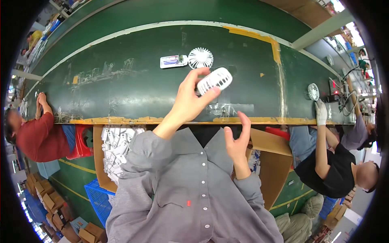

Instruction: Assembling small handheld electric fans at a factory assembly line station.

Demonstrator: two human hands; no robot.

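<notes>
Holding the case (221, 77) between thumb and fingers, the left hand (189, 97) has it over the bench (142, 91), near the fan (201, 58); the right hand (238, 141) looks empty near the bench's edge, thumb and fingers apart. The case seems light, stiff and smooth enough to slip, its slotted face perhaps fragile, so best held by its rounded sides
</notes>
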